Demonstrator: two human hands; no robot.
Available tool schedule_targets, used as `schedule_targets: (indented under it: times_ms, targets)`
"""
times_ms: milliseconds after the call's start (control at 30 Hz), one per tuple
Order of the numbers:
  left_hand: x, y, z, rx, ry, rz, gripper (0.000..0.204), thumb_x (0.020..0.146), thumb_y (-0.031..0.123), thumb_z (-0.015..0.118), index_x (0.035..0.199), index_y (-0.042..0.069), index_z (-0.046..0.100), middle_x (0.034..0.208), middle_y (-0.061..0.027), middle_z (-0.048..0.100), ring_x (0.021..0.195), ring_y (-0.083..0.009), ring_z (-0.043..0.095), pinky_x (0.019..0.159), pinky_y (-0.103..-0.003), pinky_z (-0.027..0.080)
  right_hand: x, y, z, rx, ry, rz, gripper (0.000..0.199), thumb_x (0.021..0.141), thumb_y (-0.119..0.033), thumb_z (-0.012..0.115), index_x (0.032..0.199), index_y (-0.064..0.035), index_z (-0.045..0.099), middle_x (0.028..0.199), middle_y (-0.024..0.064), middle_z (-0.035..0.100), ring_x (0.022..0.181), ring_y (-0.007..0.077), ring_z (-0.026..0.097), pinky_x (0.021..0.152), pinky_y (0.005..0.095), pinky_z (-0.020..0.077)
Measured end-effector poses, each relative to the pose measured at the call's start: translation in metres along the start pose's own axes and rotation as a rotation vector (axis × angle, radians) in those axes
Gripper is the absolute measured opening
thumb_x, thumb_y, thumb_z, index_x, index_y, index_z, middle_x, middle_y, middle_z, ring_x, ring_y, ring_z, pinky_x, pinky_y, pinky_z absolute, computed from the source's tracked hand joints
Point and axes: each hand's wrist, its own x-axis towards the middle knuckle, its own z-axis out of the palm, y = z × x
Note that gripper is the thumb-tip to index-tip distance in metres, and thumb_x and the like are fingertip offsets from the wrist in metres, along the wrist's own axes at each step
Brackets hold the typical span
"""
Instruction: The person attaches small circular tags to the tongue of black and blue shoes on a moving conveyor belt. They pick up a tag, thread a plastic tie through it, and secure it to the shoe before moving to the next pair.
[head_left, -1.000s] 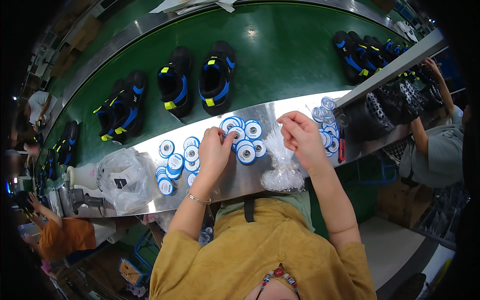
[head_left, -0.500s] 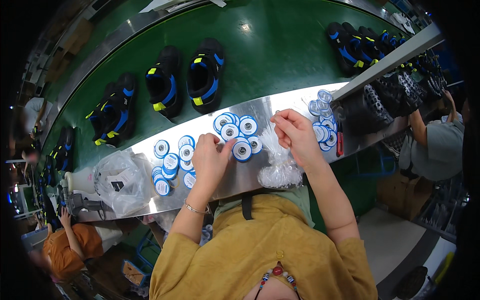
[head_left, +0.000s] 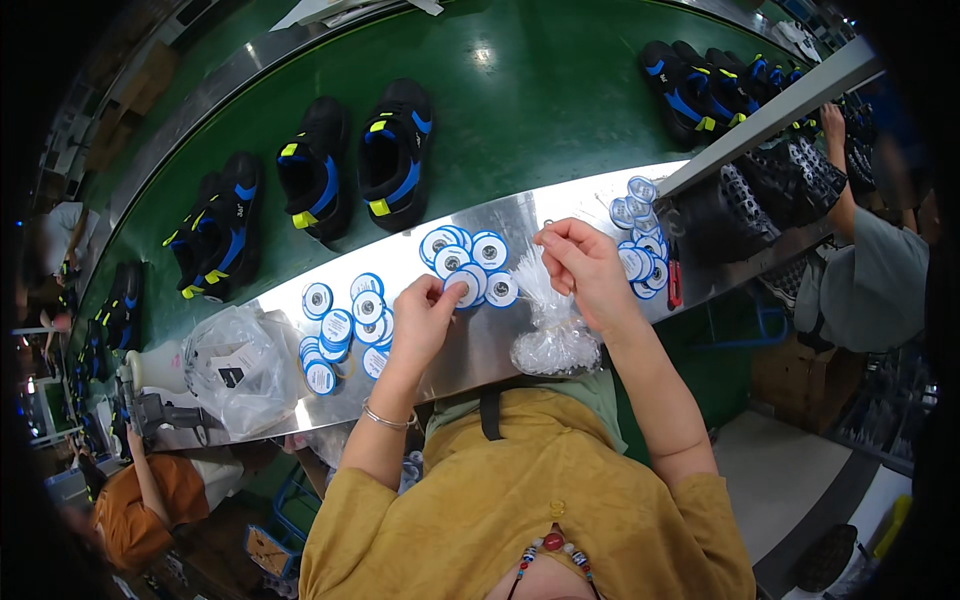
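Observation:
My left hand (head_left: pixel 422 318) pinches a round white tag with a blue rim (head_left: pixel 462 289) between thumb and fingers, at the near side of a cluster of similar tags (head_left: pixel 489 251). My right hand (head_left: pixel 582 266) is closed in a pinch beside it; whatever thin thing sits at its fingertips is too small to make out. Just under that hand lies a bundle of clear plastic strands (head_left: pixel 556 345), gathered at its near end and fanning out at the far end. More round tags (head_left: pixel 337 326) lie in overlapping groups to the left of my left hand.
Beyond the metal ledge (head_left: pixel 520 212), black and blue shoes (head_left: pixel 395 155) stand on the green belt (head_left: pixel 540 120). A clear plastic bag (head_left: pixel 235 370) lies left. Further tags (head_left: pixel 640 262) and a red-handled tool (head_left: pixel 674 275) are at right, near a slanting metal bar (head_left: pixel 770 120). Co-workers sit at both sides.
The tag at the left hand has shifted up and leftward, now gripped at the fingertips. The right hand keeps its pinch. A co-worker's arm at right has reached up toward the shoes.

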Motion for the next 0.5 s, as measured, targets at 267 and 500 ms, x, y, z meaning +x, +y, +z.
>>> schedule_targets:
  times_ms: [267,500]
  targets:
    - [0.006,0.006,-0.003,0.02,0.114,0.042,0.021,0.088,0.016,0.07,0.082,-0.002,0.06,0.064,-0.0038,0.06,0.055,-0.0089,0.055,0.05,-0.023,0.043,-0.001,-0.001,0.001,-0.049,-0.01,0.016,0.012,0.096,-0.012,0.057,0.097,-0.0009,0.061,0.067,-0.0004,0.05,0.053,0.0035,0.038,0.046,0.0183,0.0304]
    - [-0.001,0.038,0.009,-0.422,-0.021,0.002,0.014,0.092,0.011,0.065,0.1,0.0,0.062,0.085,-0.0029,0.065,0.069,-0.0063,0.059,0.052,-0.017,0.042,0.001,0.017,0.014,-0.141,-0.063,-0.01,0.012,0.096,-0.007,0.05,0.104,-0.0012,0.056,0.073,0.0003,0.051,0.058,0.0045,0.041,0.049,0.0187,0.0308]
